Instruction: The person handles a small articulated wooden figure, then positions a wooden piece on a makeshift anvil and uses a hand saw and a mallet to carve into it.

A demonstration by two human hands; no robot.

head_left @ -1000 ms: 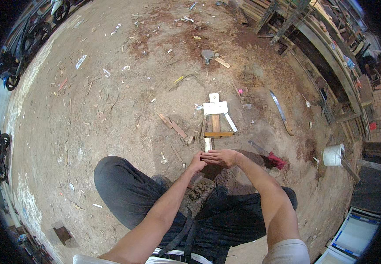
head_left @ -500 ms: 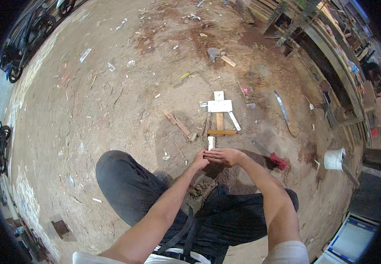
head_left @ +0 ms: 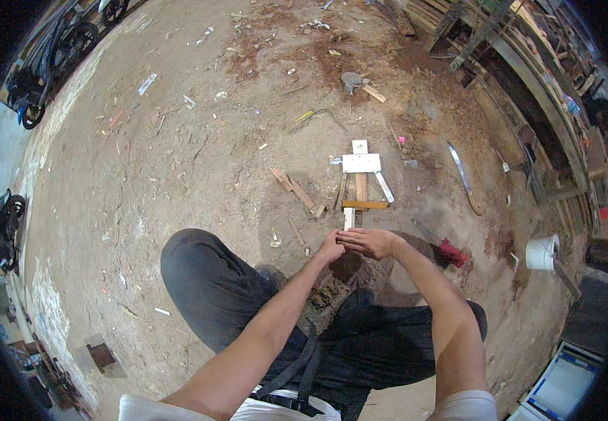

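The left hand (head_left: pixel 330 248) is curled and the right hand (head_left: pixel 375 243) held flat, fingers together, meeting at the near end of a white wooden strip (head_left: pixel 349 219) beside a brown crosspiece (head_left: pixel 365 205); from here I can't tell whether either grips it.

Dirt floor (head_left: pixel 199 161): wood assembly (head_left: pixel 361 186) lies ahead of the crouching person. Its near strip (head_left: pixel 349 219) runs back to the hands, right hand (head_left: pixel 374 242) lapping left hand (head_left: pixel 330 247); crossbar (head_left: pixel 366 204) just beyond. Wood scraps (head_left: pixel 292 186) left of the assembly, long knife (head_left: pixel 466 179) right. Cloth (head_left: pixel 453 254) right of the hands, bucket (head_left: pixel 542 252) farther right. Motorbikes (head_left: pixel 1 235) far off to my left.
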